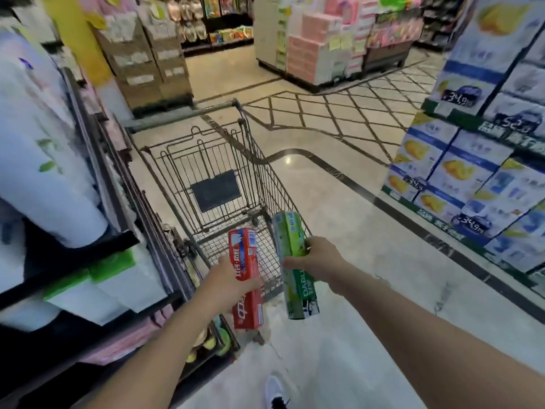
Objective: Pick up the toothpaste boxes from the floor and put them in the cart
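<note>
My left hand (227,280) grips a red toothpaste box (246,255) around its middle, held upright over the near end of the wire shopping cart (256,160). Just to the right, my right hand (314,255) holds a green toothpaste box (290,236), also upright, above the cart's near right corner. The two boxes are side by side and apart. The cart's basket looks empty apart from the dark flap on its child seat.
Shelves of white and green paper goods (97,278) run close along the left. Stacked blue and white cartons (472,160) stand at the right. Pink tissue packs (312,45) sit on a display ahead. My white shoe (275,391) shows on the pale tiled floor.
</note>
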Motion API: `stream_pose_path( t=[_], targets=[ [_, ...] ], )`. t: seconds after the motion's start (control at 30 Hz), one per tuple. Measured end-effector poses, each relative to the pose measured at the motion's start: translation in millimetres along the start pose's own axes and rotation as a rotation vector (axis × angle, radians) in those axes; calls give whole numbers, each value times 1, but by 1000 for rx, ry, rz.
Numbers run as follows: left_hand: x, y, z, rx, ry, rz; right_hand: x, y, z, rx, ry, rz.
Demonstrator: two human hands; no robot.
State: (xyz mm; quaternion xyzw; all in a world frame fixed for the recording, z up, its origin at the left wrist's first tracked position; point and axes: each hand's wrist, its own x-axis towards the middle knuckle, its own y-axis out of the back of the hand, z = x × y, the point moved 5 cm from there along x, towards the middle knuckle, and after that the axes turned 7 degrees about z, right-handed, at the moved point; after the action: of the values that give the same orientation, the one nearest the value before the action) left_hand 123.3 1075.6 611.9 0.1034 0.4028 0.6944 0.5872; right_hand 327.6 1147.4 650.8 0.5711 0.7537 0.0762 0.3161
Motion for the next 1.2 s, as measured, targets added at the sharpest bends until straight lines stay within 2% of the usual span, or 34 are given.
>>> stream_pose_path(
  t=[0.1, 0.37, 0.63, 0.9, 1.2],
  targets=[
    [63, 16, -10, -46, 97, 14, 64, -19, -23, -17, -53, -24],
    [130, 26, -25, -108, 225, 55, 151, -53, -40, -98, -98, -108],
    [197, -5, -59, -50, 405, 76, 262, -108, -20, -222, -134, -228],
    [281, -98, -124, -2, 651, 75, 360, -175, 62, -309, -195, -302],
    [310, -195, -227, 42, 872, 34, 398, -270, 171, -467, -204, -447]
  ],
)
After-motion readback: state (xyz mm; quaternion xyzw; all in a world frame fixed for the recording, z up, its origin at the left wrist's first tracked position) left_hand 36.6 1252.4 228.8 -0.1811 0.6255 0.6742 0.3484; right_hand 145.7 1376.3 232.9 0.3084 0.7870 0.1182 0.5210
